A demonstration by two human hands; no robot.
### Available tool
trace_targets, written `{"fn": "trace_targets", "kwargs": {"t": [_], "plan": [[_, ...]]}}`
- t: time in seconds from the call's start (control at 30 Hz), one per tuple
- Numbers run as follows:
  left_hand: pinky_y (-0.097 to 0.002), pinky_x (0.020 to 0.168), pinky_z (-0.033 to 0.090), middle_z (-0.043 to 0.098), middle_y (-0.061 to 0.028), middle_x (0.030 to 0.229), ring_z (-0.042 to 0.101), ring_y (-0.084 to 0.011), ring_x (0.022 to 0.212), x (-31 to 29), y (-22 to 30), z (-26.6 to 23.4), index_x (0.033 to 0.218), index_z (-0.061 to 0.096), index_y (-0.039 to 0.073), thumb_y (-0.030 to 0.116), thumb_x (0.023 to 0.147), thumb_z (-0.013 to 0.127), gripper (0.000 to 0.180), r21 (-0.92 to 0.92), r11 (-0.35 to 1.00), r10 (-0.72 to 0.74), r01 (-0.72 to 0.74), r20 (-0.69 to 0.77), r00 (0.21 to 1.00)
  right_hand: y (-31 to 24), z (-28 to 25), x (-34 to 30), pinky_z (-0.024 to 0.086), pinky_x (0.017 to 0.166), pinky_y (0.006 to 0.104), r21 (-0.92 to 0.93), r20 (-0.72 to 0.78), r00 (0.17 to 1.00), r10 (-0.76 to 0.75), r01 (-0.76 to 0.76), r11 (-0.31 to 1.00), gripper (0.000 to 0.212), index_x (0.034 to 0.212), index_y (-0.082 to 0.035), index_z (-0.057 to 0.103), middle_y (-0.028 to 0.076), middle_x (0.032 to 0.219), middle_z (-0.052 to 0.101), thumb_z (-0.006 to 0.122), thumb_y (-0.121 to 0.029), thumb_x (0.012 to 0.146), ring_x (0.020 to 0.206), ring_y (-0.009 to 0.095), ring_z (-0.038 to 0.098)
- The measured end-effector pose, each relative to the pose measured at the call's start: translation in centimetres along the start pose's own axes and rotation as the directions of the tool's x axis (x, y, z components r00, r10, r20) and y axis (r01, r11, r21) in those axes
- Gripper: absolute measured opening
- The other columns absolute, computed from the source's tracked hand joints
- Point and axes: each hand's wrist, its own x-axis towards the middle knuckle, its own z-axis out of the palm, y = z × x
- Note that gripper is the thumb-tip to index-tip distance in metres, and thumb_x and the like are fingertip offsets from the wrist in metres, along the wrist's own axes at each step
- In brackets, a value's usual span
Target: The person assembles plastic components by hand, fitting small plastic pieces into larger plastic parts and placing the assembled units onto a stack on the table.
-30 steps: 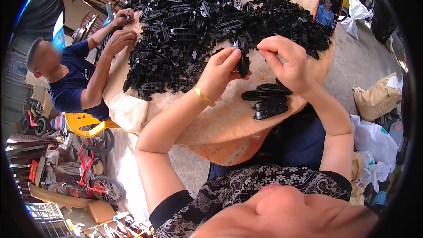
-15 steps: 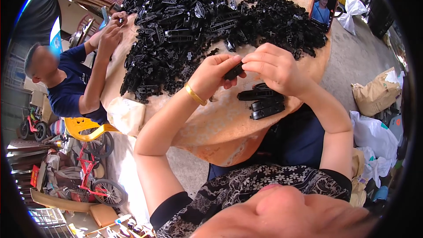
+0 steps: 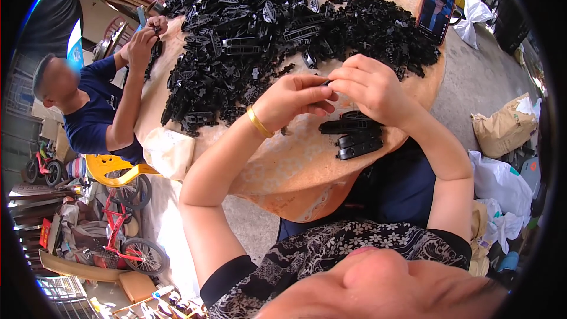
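A black plastic part (image 3: 326, 82) is pinched between my two hands above the near side of the table; only a small bit of it shows. My left hand (image 3: 295, 99), below a gold bracelet, grips it with thumb and fingers. From the other side, the fingertips of my right hand (image 3: 367, 87) press on its end. Just below my right hand lies a small group of long black plastic pieces (image 3: 359, 143), set side by side. Beyond both hands spreads a large heap of loose black plastic parts (image 3: 248, 53).
An orange-patterned cloth (image 3: 277, 168) covers the table. A phone (image 3: 436, 12) stands upright at the far right. At the left, another person (image 3: 100, 103) handles a small dark part. A whitish bag (image 3: 169, 152) sits at the left edge; a yellow chair (image 3: 112, 171) and red bicycle (image 3: 121, 221) stand beyond.
The black part has turned within my fingers, so less of it shows. My left fingers have straightened a little. The other person's hands have shifted slightly, and the phone's picture differs.
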Motion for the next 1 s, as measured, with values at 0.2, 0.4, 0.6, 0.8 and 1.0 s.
{"fn": "trace_targets", "kwargs": {"t": [0.2,0.4,0.6,0.8,1.0], "plan": [[-0.0277,0.065,0.051,0.066,-0.0156,0.088,0.065,-0.0191,0.074,0.0,-0.9,0.2,0.109,0.061,0.000,0.010,0.078,0.065,0.033,0.728,0.552,0.528,-0.406,0.071,0.846,-0.3,-0.1,0.0,0.051,0.069,0.0317,0.386,0.107,0.893,0.438,-0.443,0.809,0.024,0.092,-0.001,0.064,0.010,0.090,0.065,0.070,-0.014,0.073,0.086,0.025,0.062],[-0.0301,0.063,0.050,0.066,-0.0160,0.080,0.065,-0.0243,0.068,0.0,-1.3,0.6,0.103,0.063,0.002,0.011,0.075,0.066,0.030,0.770,0.538,0.521,-0.344,0.017,0.853,0.0,-1.0,0.2,0.050,0.064,0.0288,0.362,0.376,0.787,0.488,-0.610,0.705,0.031,0.099,-0.001,0.065,0.014,0.086,0.067,0.071,-0.015,0.073,0.069,0.020,0.065],[-0.0311,0.073,0.050,0.065,-0.0149,0.089,0.063,-0.0178,0.080,-0.1,-1.6,2.0,0.111,0.058,0.001,0.008,0.080,0.063,0.032,0.799,0.522,0.401,-0.297,0.077,0.913,3.7,0.4,0.5,0.047,0.060,0.0242,0.581,0.477,0.669,0.570,-0.727,0.367,0.031,0.098,0.001,0.063,0.008,0.080,0.066,0.072,-0.019,0.077,0.068,0.009,0.058],[-0.0402,0.086,0.043,0.061,-0.0148,0.100,0.056,-0.0325,0.093,0.5,-3.5,2.4,0.115,0.055,0.002,0.017,0.082,0.062,0.037,0.725,0.282,0.501,-0.628,0.447,0.741,7.0,5.4,4.5,0.050,0.070,0.0352,-0.086,0.084,0.846,0.527,-0.520,0.850,0.035,0.103,-0.006,0.063,0.013,0.093,0.065,0.067,-0.029,0.077,0.079,0.026,0.063],[-0.0317,0.084,0.047,0.061,-0.0104,0.105,0.059,-0.0196,0.095,0.8,-2.8,1.6,0.118,0.054,0.000,0.020,0.093,0.051,0.032,0.464,0.853,0.277,-0.240,-0.012,0.961,8.2,7.1,4.1,0.050,0.067,0.0354,-0.065,0.151,0.845,0.513,-0.509,0.858,0.024,0.091,-0.006,0.066,0.010,0.075,0.064,0.069,-0.023,0.074,0.073,0.025,0.063]]}}
